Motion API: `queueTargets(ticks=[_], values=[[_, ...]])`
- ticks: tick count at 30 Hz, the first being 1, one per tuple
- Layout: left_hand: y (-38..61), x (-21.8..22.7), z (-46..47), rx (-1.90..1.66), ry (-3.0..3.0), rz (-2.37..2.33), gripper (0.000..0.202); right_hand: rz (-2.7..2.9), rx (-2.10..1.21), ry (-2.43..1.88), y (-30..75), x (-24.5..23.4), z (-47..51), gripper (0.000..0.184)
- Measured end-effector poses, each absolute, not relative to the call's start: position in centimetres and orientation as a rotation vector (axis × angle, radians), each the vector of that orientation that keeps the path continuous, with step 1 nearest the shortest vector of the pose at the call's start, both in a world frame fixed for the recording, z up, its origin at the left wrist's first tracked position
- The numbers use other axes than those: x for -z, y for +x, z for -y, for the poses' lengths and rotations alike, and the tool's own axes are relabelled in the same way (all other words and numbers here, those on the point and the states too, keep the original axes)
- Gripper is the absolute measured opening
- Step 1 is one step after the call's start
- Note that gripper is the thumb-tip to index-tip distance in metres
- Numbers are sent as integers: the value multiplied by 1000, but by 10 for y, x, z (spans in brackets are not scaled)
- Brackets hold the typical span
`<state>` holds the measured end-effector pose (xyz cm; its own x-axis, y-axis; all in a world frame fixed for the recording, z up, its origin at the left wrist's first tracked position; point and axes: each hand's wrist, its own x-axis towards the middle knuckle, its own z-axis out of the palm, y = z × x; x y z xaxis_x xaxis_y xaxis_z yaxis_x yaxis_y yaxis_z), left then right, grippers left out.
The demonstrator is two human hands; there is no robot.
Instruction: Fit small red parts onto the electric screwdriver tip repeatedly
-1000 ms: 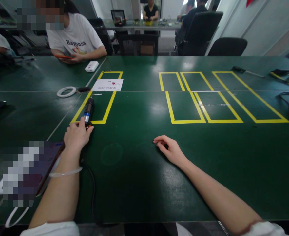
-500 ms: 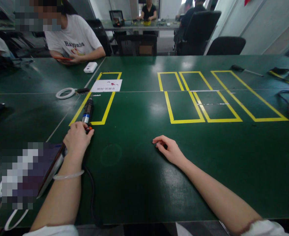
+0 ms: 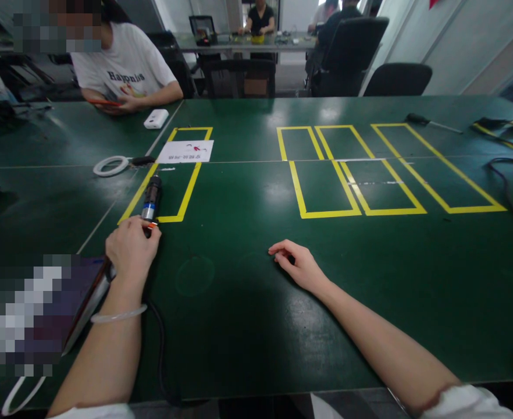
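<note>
An electric screwdriver lies lengthwise inside the left taped frame, its black nose pointing away from me. It has a silver body with a blue band and an orange part near the grip. My left hand is closed around its near end, and the palm hides most of the handle. A black cord runs beside my left forearm to the table's near edge. My right hand rests on the green table, fingers loosely curled with a gap to the thumb, holding nothing.
Yellow tape frames mark the table. A paper label crosses the left frame. A blurred-out device stands left of my forearm. A white cable loop, a white box and a screwdriver lie farther off. A person sits across.
The whole view has shifted slightly left. Both hands keep their places on the table, and the electric screwdriver stays in my left hand.
</note>
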<state>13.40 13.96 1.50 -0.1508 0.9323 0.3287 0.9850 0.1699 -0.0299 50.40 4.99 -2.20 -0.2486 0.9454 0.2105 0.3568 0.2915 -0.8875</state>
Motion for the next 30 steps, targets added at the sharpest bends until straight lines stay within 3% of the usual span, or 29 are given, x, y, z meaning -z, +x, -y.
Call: queueTargets(ticks=[4, 8, 14, 17, 22, 30], values=[[158, -23, -136, 717, -2031, 2144, 38, 1746, -963, -1184, 504, 22, -50, 18], [217, -23, -119, 1136, -2784, 2250, 41, 1712, -998, -1183, 504, 23, -50, 19], [285, -6, -91, 1269, -3514, 2379, 34, 1716, -1083, -1107, 503, 24, -49, 23], [290, -1, -86, 1257, -3592, 2438, 28, 1766, -1124, -1049, 501, 23, -48, 33], [289, 2, -83, 1275, -3655, 2414, 26, 1819, -1082, -1079, 497, 21, -46, 16], [290, -9, -75, 1102, -3479, 1865, 17, 1689, -1228, -1146, 497, 18, -47, 16]])
